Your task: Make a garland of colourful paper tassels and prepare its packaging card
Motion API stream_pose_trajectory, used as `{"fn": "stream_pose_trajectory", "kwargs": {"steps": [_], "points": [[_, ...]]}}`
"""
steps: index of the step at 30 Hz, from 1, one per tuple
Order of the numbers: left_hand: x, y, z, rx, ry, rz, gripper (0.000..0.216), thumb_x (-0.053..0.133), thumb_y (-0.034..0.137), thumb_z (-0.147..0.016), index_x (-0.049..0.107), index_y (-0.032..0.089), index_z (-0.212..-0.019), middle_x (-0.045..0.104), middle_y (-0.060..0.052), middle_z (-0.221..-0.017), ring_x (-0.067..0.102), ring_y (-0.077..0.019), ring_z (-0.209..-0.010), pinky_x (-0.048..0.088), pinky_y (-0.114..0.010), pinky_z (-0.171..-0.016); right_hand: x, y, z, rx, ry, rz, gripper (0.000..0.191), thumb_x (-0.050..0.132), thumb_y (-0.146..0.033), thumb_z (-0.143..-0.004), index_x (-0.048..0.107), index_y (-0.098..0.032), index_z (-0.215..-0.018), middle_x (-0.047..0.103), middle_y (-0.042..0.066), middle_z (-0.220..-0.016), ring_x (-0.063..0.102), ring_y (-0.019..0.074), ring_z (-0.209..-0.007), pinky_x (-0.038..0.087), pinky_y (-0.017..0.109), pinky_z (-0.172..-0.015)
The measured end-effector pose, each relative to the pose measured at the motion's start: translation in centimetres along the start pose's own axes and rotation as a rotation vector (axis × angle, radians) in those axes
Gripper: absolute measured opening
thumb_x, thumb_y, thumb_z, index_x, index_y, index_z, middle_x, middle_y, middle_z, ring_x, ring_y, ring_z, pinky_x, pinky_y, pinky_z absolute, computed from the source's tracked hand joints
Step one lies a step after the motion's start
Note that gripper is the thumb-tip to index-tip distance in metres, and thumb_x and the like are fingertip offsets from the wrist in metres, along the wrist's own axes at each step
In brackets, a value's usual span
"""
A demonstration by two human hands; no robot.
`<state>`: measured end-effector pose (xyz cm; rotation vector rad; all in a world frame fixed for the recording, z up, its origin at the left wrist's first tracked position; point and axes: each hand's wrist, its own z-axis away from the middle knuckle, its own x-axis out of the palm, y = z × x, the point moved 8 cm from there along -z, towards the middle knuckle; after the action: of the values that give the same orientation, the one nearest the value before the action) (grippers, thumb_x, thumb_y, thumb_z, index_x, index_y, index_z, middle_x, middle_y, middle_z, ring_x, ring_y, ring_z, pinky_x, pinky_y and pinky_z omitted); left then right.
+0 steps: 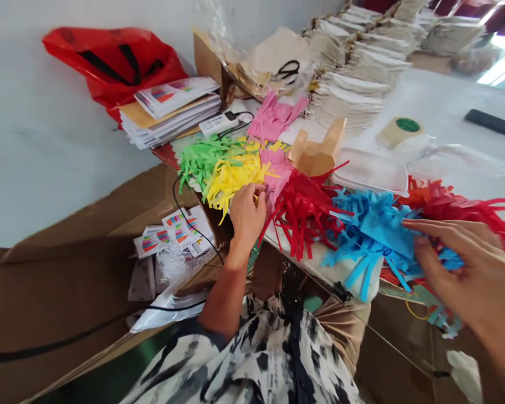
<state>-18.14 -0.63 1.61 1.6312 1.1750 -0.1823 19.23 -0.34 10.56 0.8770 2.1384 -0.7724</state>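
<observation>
Piles of fringed cut paper lie along the near edge of a white table: green, yellow, pink, red, blue and more red. My left hand reaches up to the yellow paper, its fingers curled and pinching the strips. My right hand is at the blue paper, fingers closed on its right edge with blue strips under the palm.
Stacks of beige cloth bags fill the back. Black scissors, a tape roll, a black phone, a white power strip, printed sheets and a red plastic bag lie around. Brown cardboard holds colour cards.
</observation>
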Motion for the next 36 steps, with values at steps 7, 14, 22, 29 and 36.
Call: {"fn": "stream_pose_trajectory", "kwargs": {"steps": [7, 14, 22, 29, 36], "points": [[3.4, 3.0, 1.7, 0.288, -0.286, 0.037, 0.029, 0.063, 0.04, -0.104, 0.078, 0.022, -0.121, 0.079, -0.008, -0.123, 0.063, -0.0289, -0.114, 0.046, -0.047, -0.102, 9.2, -12.1, -9.9, -0.134, -0.197, -0.291, 0.024, 0.056, -0.03, -0.106, 0.079, -0.027, -0.111, 0.081, 0.007, -0.112, 0.073, 0.0269, -0.108, 0.055, 0.044, -0.096], [3.6, 0.7, 0.7, 0.183, -0.337, 0.237, 0.033, 0.062, 0.04, -0.104, 0.079, 0.021, -0.083, 0.08, -0.006, -0.088, 0.066, -0.0223, -0.085, 0.049, -0.041, -0.09, 26.0, -12.4, -18.0, -0.072, -0.635, 0.176, 0.038, 0.045, -0.029, -0.103, 0.079, -0.02, -0.116, 0.077, 0.017, -0.119, 0.072, 0.0313, -0.103, 0.047, 0.038, -0.077], [2.4, -6.0, -2.5, -0.148, -0.038, 0.445, 0.031, 0.054, 0.013, -0.099, 0.069, 0.019, -0.125, 0.073, -0.012, -0.128, 0.069, -0.023, -0.12, 0.055, -0.04, -0.105, 25.8, -12.3, -18.6, -0.036, -0.586, 0.188, 0.031, 0.054, -0.033, -0.096, 0.081, -0.028, -0.112, 0.081, 0.008, -0.112, 0.073, 0.0296, -0.101, 0.039, 0.034, -0.07], [1.4, -6.3, -2.8, -0.135, 0.003, 0.543, 0.049, 0.051, 0.007, -0.096, 0.067, 0.027, -0.137, 0.049, -0.009, -0.164, 0.059, -0.0254, -0.141, 0.061, -0.04, -0.104, 20.2, -14.1, -13.0, -0.141, -0.392, 0.125, 0.026, 0.056, -0.034, -0.102, 0.079, -0.027, -0.109, 0.081, 0.003, -0.108, 0.071, 0.0197, -0.082, 0.026, 0.031, -0.06], [0.2, -1.6, -1.3, 0.086, 0.079, 0.416, 0.04, 0.065, 0.006, -0.089, 0.073, 0.024, -0.123, 0.054, -0.013, -0.144, 0.059, -0.0256, -0.133, 0.062, -0.038, -0.098, 19.0, -14.0, -10.7, -0.167, -0.227, 0.082, 0.024, 0.056, -0.032, -0.106, 0.079, -0.027, -0.11, 0.081, 0.002, -0.111, 0.072, 0.0165, -0.086, 0.031, 0.029, -0.061]]}}
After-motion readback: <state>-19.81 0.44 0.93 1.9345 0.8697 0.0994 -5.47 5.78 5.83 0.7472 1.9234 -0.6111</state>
